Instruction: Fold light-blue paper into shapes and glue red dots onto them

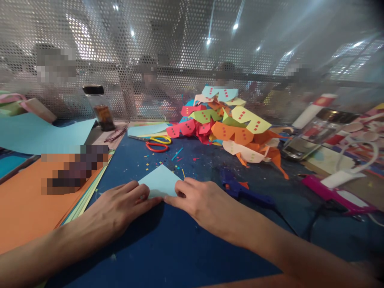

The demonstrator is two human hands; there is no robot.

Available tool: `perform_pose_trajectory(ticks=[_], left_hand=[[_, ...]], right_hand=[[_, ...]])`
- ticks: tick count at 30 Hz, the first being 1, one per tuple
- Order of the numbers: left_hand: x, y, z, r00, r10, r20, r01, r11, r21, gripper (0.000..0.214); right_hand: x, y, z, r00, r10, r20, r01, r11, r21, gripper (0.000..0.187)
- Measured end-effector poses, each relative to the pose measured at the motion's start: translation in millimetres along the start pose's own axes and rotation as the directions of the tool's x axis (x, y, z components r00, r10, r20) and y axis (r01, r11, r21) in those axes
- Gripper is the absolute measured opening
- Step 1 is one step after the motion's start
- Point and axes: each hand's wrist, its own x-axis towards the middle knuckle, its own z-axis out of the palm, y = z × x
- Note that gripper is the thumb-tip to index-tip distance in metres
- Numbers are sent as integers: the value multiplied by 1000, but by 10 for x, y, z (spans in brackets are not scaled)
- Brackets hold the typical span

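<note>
A light blue sheet of paper [162,179], folded to a point at its far end, lies on the blue tabletop in front of me. My left hand [124,202] grips its left side, fingers curled and thumb along the near edge. On the right side my right hand [196,198] does the same, its fingers bent over the paper. Both thumb tips nearly meet at the middle of the near edge. Just beyond the paper's tip lie small coloured paper scraps [177,154] and scissors [157,144] with red and yellow handles.
Cut paper masks [237,132] in several colours are heaped at the back. A blue glue gun [247,192] with a cord lies right of my hands. Orange sheets [27,196] are stacked at left, near a dark-lidded jar [103,110]. A perforated metal screen [174,48] stands behind.
</note>
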Motion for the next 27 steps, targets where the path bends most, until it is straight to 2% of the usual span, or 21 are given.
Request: perform_pose_trajectory(ticks=[3,12,18,24,27], left_hand=[[2,-7,-5,1000,7,23,-7,1000,-14,45],[-77,-39,-37,998,-27,-48,20,989,-149,30],[-90,8,-94,996,-82,-45,77,992,-103,32],[-114,33,-100,992,-108,-58,101,988,-113,34],[-126,30,-72,985,-138,-105,122,982,-147,33]], right_hand=[[-5,-9,-30,1000,3,7,-3,1000,10,38],[-77,-11,-113,999,23,44,-28,993,111,29],[-91,-11,-154,996,64,58,-72,987,143,21],[-94,5,-146,995,86,49,-93,983,161,22],[-107,15,-139,994,103,48,-110,974,199,24]])
